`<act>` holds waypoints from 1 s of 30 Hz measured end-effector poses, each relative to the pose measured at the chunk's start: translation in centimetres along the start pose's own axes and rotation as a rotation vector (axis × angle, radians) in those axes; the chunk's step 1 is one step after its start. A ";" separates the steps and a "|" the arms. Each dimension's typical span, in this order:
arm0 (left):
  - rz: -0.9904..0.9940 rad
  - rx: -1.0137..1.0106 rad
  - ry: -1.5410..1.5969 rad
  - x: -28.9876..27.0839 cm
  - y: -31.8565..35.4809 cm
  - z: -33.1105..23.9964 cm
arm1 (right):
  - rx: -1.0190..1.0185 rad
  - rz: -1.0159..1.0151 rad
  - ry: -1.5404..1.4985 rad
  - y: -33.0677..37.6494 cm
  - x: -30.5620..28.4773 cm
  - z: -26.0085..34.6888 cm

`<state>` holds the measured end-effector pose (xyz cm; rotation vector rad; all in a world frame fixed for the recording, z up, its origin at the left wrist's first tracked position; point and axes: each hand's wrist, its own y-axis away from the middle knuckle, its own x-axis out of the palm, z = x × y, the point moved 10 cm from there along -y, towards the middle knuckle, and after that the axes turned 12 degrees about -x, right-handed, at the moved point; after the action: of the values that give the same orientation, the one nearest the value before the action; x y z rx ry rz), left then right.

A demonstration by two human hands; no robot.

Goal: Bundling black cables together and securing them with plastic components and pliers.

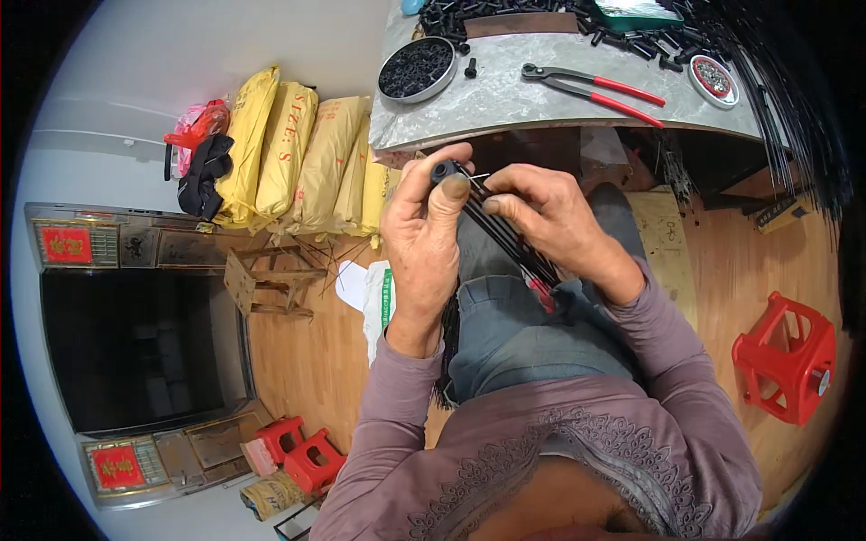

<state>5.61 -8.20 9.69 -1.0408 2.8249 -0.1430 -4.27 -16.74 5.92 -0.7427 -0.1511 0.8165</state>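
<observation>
Over my lap, my left hand [420, 236] is closed around the top end of a bundle of thin black rods [507, 236], which resembles an umbrella frame. A round black plastic piece with a hole [443, 169] caps that end, between my left thumb and fingers. The rods slope down to the right toward my thighs. A short, thin silvery wire [481, 177] sticks out beside the plastic piece. Close to it, my right hand [552, 215] is pinched at the rods, thumb against forefinger. Whether its fingertips hold the wire or a rod is hard to make out.
Ahead stands a grey-topped table [505, 106] bearing red-handled pincers [595, 90], a dish of small black parts [448, 83] and a small white dish [726, 97]. Black rods [803, 135] hang off its right side. Yellow sacks [287, 158], a wooden stool [262, 284] and a red stool [783, 356] surround me.
</observation>
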 end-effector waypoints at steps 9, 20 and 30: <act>0.144 0.014 -0.165 0.7 -0.3 -0.5 | 0.003 0.054 -0.038 0.6 0.5 0.3; 0.127 -0.002 -0.085 0.1 -0.4 0.0 | -0.015 0.063 0.000 0.3 0.6 1.3; 0.259 -0.087 -0.025 0.8 -0.6 1.3 | -0.039 0.085 0.054 0.5 1.0 2.3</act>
<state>5.57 -9.20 8.41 -0.6754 2.9331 0.0192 -4.73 -14.56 7.16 -0.8118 -0.0878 0.8750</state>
